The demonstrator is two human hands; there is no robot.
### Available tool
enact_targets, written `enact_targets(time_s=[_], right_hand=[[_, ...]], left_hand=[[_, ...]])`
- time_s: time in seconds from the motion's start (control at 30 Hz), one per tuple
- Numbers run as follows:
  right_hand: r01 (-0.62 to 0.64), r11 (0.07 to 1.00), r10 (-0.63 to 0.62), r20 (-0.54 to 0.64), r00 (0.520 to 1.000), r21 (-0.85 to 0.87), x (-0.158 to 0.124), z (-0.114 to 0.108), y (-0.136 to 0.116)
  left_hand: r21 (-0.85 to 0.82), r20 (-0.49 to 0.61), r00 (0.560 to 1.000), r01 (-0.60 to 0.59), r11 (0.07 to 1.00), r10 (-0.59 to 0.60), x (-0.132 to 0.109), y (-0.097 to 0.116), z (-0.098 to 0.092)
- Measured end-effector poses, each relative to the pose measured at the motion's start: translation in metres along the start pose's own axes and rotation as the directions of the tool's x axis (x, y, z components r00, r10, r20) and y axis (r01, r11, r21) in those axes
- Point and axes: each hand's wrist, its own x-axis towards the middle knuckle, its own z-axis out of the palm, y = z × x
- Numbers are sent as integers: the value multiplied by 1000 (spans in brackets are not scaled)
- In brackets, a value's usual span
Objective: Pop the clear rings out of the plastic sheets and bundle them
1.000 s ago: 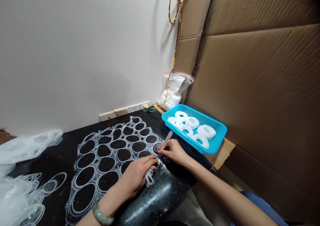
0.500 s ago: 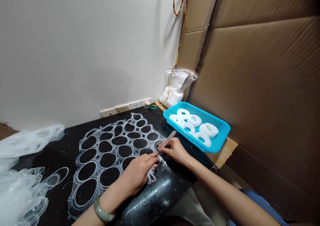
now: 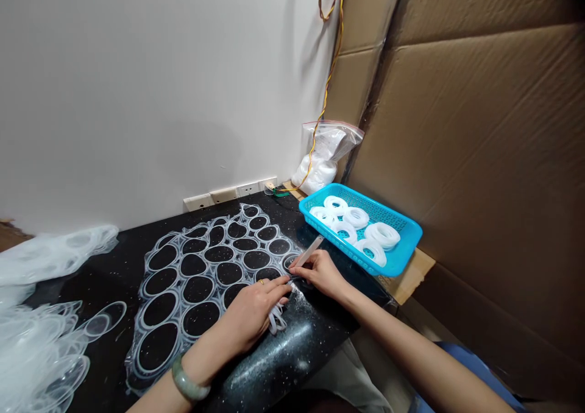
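A translucent white sheet of moulded rings lies flat on the black speckled table. My left hand presses on the sheet's near right edge, fingers curled over a few loose white rings. Just to its right, my right hand pinches a thin pale stick-like tool, its tip at the sheet's right edge beside my left fingertips. I wear a green bangle on the left wrist.
A blue basket with several white rings stands at the right on cardboard. A plastic bag of white parts leans in the corner under a hanging yellow cord. Heaps of translucent scrap sheet lie at the left. Cardboard panels wall the right side.
The hands have hardly moved; the view has shifted slightly, so both hands and the sheet sit a little higher and to the right in the picture.
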Motion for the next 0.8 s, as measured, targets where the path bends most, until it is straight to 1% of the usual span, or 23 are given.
enact_targets(time_s=[0.13, 0.23, 0.33, 0.4, 0.47, 0.53, 0.6, 0.73, 0.8], right_hand=[[28, 997, -29, -13, 999, -71, -1, 0, -2], [56, 994, -58, -13, 998, -89, -3, 0, -5], [75, 989, -76, -5, 997, -129, -4, 0, -9], [121, 975, -122, 4, 993, -187, -6, 0, -12], [194, 951, -195, 20, 981, -241, -7, 1, -13], [263, 927, -262, 39, 964, -269, -8, 2, -13], [305, 907, -304, 50, 951, -291, -8, 3, -11], [339, 878, -336, 70, 939, -337, -6, 4, -9], [315, 898, -307, 76, 949, -307, -4, 2, -9]], left_hand=[[25, -4, 1000, -9, 1000, 9, -1, 0, 3], [42, -12, 1000, -19, 999, 19, -1, -2, 6], [33, -14, 1000, -12, 999, 13, 1, -3, 6], [27, -14, 1000, -10, 1000, 10, 2, -2, 5], [36, -16, 1000, -7, 999, 8, 2, 0, 4], [50, -18, 1000, -3, 999, 4, 2, 3, 3], [56, -14, 1000, -3, 998, 4, 1, 4, 3], [33, -13, 1000, -13, 999, 14, 0, 5, 1], [17, -23, 1000, -8, 1000, 9, -1, 4, 0]])
